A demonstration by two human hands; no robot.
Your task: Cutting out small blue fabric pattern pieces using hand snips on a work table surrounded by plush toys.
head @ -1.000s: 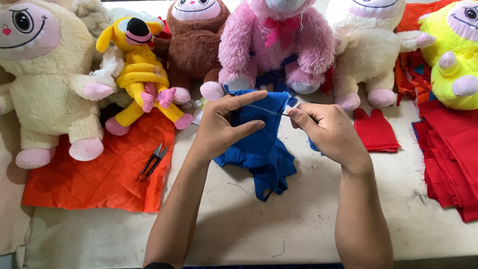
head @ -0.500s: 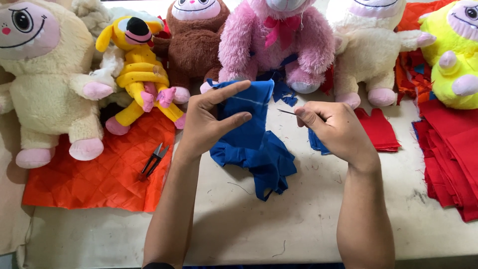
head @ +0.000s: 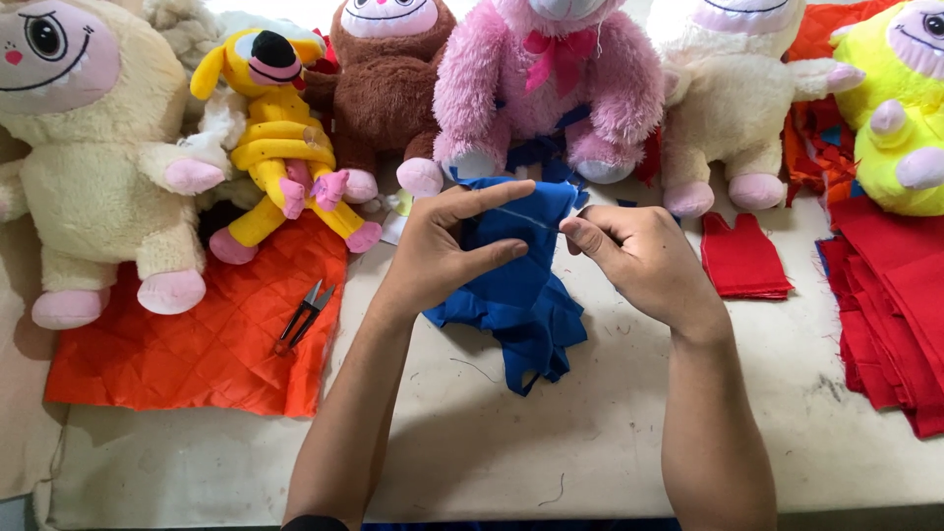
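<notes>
Head view, frame centre: right hand [head: 644, 261], pinching a needle, has moved back against the blue fabric piece [head: 516, 285] gripped by left hand [head: 442, 246]; stitching continues.

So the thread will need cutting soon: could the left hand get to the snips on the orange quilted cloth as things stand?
Probably yes. The snips lie in the open on the orange cloth, beside the left forearm, with nothing over them. But the left hand is holding the blue cloth.

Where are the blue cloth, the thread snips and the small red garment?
blue cloth [head: 526, 295]: head view, bare middle below the hands.
thread snips [head: 303, 317]: head view, mid-body, on orange quilted fabric.
small red garment [head: 742, 258]: head view, centre panel.
</notes>
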